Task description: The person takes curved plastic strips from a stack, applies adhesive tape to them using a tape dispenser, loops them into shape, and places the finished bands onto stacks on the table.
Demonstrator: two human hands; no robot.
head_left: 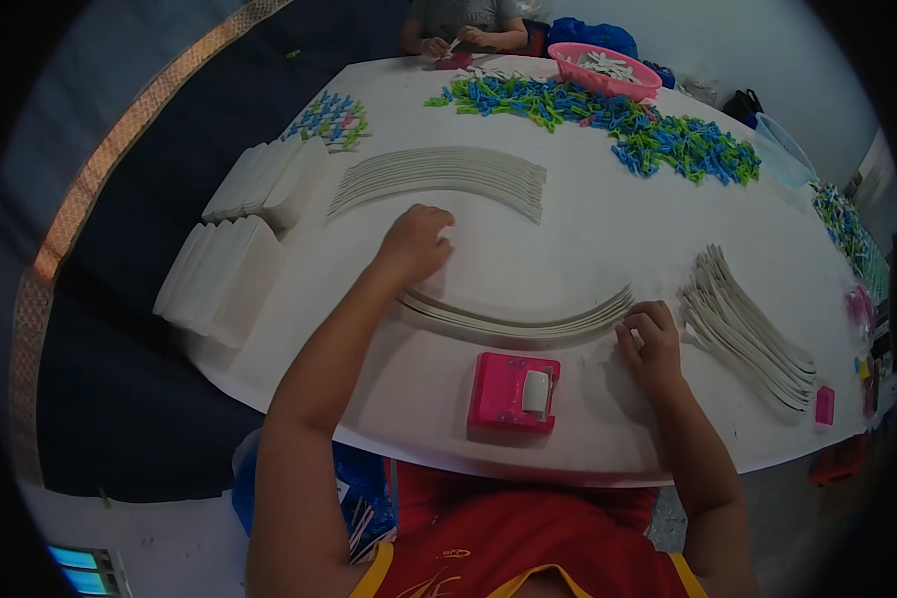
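Note:
A small bundle of curved, thin white strips point(513, 327) lies in front of me on the white table. Above its left end is my left hand point(416, 244), fingers loosely bent and thumb apart, with nothing visible in it. My right hand point(653, 344) rests at the bundle's right end, fingertips close to the strip tips, its fingers bent and thumb apart. Nearer to me, below the bundle, sits a pink tape dispenser point(514, 392) with a whitish roll. Farther off, more curved strips point(439, 169) are laid side by side. A loose stack of strips point(747, 329) lies to the right.
White boxy stacks point(224, 279) line the left edge. Blue and green clips point(608, 115) are heaped at the back, with a smaller clip group point(331, 122) at left. A pink basket point(603, 72) holds white pieces. Across the table sits another person point(463, 22), hands at a small item.

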